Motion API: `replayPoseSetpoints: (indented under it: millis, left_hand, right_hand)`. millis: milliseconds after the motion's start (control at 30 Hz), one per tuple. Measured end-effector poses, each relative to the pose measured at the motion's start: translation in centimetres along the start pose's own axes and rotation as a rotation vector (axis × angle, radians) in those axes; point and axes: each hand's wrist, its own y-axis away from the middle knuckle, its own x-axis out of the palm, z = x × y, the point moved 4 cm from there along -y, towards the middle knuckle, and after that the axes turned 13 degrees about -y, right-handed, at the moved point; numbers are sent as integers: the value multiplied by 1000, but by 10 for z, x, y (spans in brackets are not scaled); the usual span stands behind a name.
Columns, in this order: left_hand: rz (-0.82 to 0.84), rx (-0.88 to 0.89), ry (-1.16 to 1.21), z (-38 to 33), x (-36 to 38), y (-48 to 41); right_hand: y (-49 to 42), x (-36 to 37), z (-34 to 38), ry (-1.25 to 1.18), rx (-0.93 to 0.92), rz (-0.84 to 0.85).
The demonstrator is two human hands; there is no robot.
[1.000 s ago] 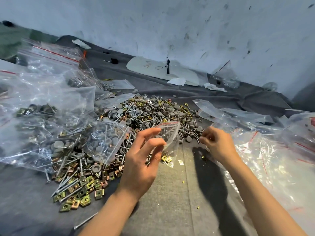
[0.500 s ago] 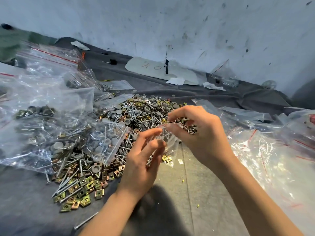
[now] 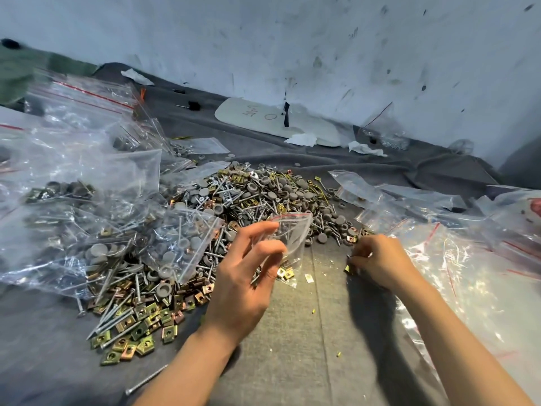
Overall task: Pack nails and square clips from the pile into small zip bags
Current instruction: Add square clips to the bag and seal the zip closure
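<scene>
A person's left hand (image 3: 243,276) pinches a small clear zip bag (image 3: 295,232) with a red-striped mouth, just beside the pile of steel nails and brass square clips (image 3: 257,197) on the grey cloth counter (image 3: 292,332). The right hand (image 3: 380,259) pinches one brass clip (image 3: 348,269). The limp mouth may sag, spilling it.

The near side of the bag (image 3: 292,238) is hidden behind the fingers of the left hand (image 3: 237,288). The right hand (image 3: 377,259) is curled over, so whether the clip (image 3: 347,269) at its fingertips is pinched or merely touched cannot be told. Both forearms are cut off by the bottom edge. The filled bags (image 3: 73,200) are blurred and cut by the left edge, and part of the pile (image 3: 257,194) is covered by them. The writing on the card (image 3: 263,118) cannot be read.
</scene>
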Motion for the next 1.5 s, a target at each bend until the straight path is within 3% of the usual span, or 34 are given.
replayPoseSetpoints:
  millis: [167,267,433,567,833,1000,1067,1133,1233,1300,1400,1500]
  left_hand:
    - [4,-4,-2,1,0,1]
    - [7,-4,-4,1,0,1]
    - [30,2,2,-1,1,1]
    - [18,15,-5,-2,0,1]
    - [-6,25,-16,-4,-3,1]
    - [10,-4,-3,-4,-4,1]
    - [7,-2,-2,-4,-4,1]
    - [0,-4,4,-3,-5,1]
    - [2,-17,6,-3,-5,0]
    - [-10,-22,5,-3,-6,0]
    - [-50,-40,19,-3,-8,1]
    - [-75,-61,15,-2,-9,0]
  right_hand:
    - [-6,3,-2,38,14,-95]
    - [1,-12,11,-299,-24,-274]
    - [31,-42,73,-806,-392,-357]
    - [60,-48,122,-898,-629,-284]
    - [72,-31,143,-584,-713,-213]
    - [45,-49,115,-873,-437,-376]
    - [37,-43,105,-898,-351,-365]
    - [36,-32,104,-870,-382,-316]
    - [27,-18,98,-725,-412,-331]
    - [8,-8,84,-585,-324,-338]
    - [-12,19,60,-364,-175,-197]
    - [-13,37,52,-245,-235,-166]
